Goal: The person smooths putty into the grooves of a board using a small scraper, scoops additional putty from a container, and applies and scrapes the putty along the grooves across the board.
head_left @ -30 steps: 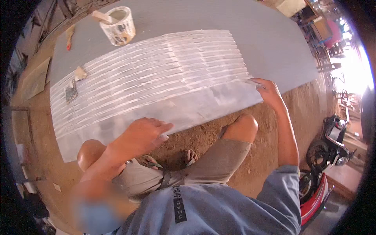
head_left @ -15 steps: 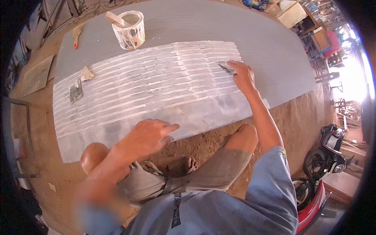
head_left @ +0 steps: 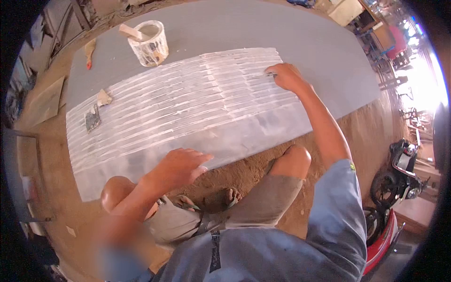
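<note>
My right hand (head_left: 289, 79) is closed on a thin flat scraper at the right end of the white-streaked area; the fingers hide nearly all of it. Long white paste ridges run across the grey panel (head_left: 319, 70) beneath. My left hand (head_left: 178, 165) hovers near the panel's front edge above my left knee, its fingers loosely stretched and holding nothing. Toward the panel's left end lies a dark, smeared flat piece (head_left: 93, 118), with a pale beige scrap (head_left: 104, 97) beside it. Farther back stands a paste-smeared bucket (head_left: 152, 50) with a wooden handle (head_left: 130, 32) leaning out.
At the back left of the panel lies a brush (head_left: 89, 52) with a red tip. Bare dirt (head_left: 256, 171) surrounds the panel and my feet. Parked motorbikes (head_left: 397, 176) stand on the right, and a flat board (head_left: 44, 101) lies on the ground at left.
My right hand has shifted slightly up and left in view, and the scraper it holds is now mostly hidden. My left hand stays in nearly the same place. The camera view has tilted a little.
</note>
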Available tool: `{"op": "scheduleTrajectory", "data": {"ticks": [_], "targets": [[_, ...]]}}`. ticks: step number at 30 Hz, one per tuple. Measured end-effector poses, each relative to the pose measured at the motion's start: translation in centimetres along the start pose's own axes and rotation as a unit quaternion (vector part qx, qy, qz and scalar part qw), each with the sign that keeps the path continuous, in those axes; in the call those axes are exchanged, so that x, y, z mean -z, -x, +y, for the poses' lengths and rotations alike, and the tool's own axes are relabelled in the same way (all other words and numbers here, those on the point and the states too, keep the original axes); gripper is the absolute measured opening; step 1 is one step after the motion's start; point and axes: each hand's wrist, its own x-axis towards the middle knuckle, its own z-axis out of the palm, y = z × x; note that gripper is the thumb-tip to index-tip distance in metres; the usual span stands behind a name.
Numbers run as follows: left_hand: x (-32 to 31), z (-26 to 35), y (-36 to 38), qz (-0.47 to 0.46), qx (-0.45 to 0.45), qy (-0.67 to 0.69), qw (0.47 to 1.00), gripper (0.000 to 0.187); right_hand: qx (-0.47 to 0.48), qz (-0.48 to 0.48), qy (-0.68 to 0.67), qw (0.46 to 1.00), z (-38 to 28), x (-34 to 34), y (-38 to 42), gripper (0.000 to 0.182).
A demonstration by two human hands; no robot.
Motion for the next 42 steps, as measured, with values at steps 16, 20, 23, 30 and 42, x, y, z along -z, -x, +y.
{"op": "scheduleTrajectory", "data": {"ticks": [16,20,23,30,42], "targets": [[1.0,1.1,-0.1,0.024,-0.017,-0.004,1.000,0.037,0.005,0.086,-0.011,0.996,-5.8,-1.6,-5.5,0.045],[0.9,1.0,-0.4,-0.037,0.035,-0.029,0.998,0.039,0.011,0.065,0.017,0.998,-7.6,-1.5,-7.2,0.047],[0.8,1.3,0.2,0.013,0.000,-0.025,1.000,0.039,0.001,0.023,0.021,1.000,-7.4,-1.5,-4.6,0.048],[2.0,2.7,0.7,-0.044,-0.039,-0.023,0.998,0.040,0.029,0.059,-0.033,0.997,-6.0,-3.9,6.5,0.047],[0.7,0.8,1.8,0.049,-0.063,-0.040,0.996,0.036,0.037,0.107,-0.012,0.993,-16.9,-1.0,-7.6,0.043]]}}
